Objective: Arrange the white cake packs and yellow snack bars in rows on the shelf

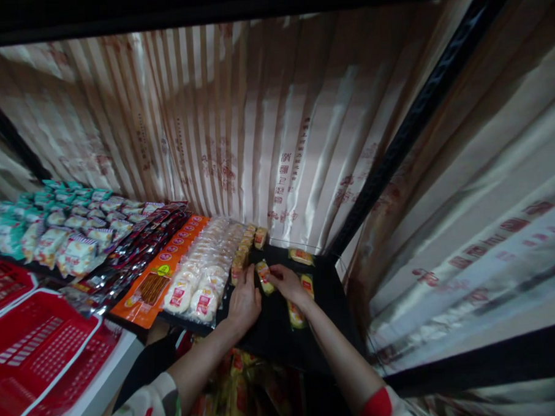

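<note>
One nudge of left hand could topple packet row.
Its fingers lie together; right hand pinches yellow packet.

"What's behind that black shelf, down at five o'clock?"

"Pale, pleated sheeting, hanging in folds, with reddish characters printed near the middle of the dial. More printed cloth drapes at three."

"And the frame?"

"All black. There's a beam across twelve, one post at two, a second post between nine and ten, and a rail at four."

"Gloomy light."

"Dim, yes, though some folds shine."
</note>
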Tool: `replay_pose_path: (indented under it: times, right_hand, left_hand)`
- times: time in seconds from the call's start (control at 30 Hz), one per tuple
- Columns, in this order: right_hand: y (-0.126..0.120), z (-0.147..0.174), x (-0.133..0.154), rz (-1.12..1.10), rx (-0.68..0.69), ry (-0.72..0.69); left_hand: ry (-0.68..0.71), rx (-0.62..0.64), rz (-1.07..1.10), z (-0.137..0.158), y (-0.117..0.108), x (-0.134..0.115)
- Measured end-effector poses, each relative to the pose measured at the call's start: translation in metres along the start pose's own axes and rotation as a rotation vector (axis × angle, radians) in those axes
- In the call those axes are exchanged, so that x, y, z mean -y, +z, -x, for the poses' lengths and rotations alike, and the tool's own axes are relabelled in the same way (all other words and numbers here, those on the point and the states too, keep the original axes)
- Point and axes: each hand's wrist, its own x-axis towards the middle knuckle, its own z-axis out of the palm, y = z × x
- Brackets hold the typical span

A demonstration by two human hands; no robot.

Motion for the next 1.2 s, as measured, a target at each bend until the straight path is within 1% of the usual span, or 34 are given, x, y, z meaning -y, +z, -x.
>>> replay_pose_path:
  times: [0.1,0.17,0.27,0.37,0.53,0.67,0.83,1.03,1.2]
  right_hand:
    - [-0.002,-0.016,-0.003,0.042,-0.121,0.011]
    - [-0.002,-0.027,-0.004,0.057,-0.170,0.016]
    - [0.000,-0.041,-0.005,0.062,-0.180,0.020]
    - [0.004,-0.054,-0.004,0.069,-0.174,0.033]
    - [0.012,-0.075,-0.004,0.122,-0.208,0.055]
    - [0.017,-0.092,-0.007,0.119,-0.244,0.053]
    - [0.024,-0.108,-0.012,0.115,-0.264,0.018]
    - [0.031,-0.116,-0.016,0.161,-0.298,0.088]
    - [0.031,-0.112,-0.018,0.143,-0.279,0.095]
  left_hand:
    - [-0.050,0.030,0.047,-0.010,0.012,-0.004]
    - [-0.097,0.040,0.101,-0.020,0.022,-0.005]
    - [-0.141,0.051,0.190,-0.036,0.035,-0.005]
    - [-0.199,0.073,0.228,-0.051,0.042,-0.005]
    - [-0.278,0.088,0.248,-0.073,0.046,-0.006]
    - [-0.297,0.072,0.296,-0.087,0.047,-0.005]
    - [-0.293,0.066,0.334,-0.100,0.046,-0.004]
    - [-0.330,0.080,0.379,-0.106,0.050,0.002]
    - [-0.322,0.076,0.402,-0.106,0.052,0.005]
